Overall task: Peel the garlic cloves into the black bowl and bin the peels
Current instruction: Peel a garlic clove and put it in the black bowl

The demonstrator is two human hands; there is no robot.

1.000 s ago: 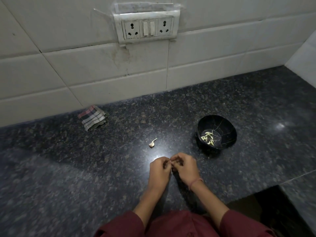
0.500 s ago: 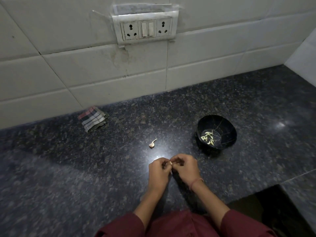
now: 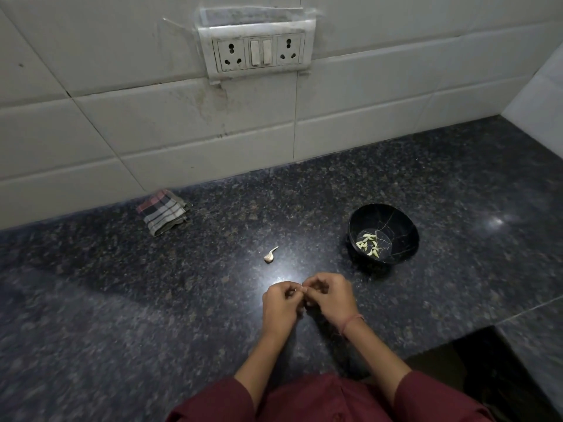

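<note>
My left hand (image 3: 281,303) and my right hand (image 3: 330,300) meet fingertip to fingertip low over the dark granite counter (image 3: 122,300), pinching a small garlic clove (image 3: 301,289) between them; the fingers hide most of it. One unpeeled clove (image 3: 270,255) with a curled tail lies on the counter just beyond my hands. A black bowl (image 3: 406,226) stands to the right of it, holding several pale peeled cloves (image 3: 369,244) at its bottom.
A folded checked cloth (image 3: 163,211) lies at the foot of the white tiled wall on the left. A socket panel (image 3: 259,51) is fixed on the wall above. The counter steps down into a dark recess (image 3: 493,370) at the lower right.
My hands stay together at the same spot, with only small finger movements on the clove. The bowl and the loose clove have not moved.
</note>
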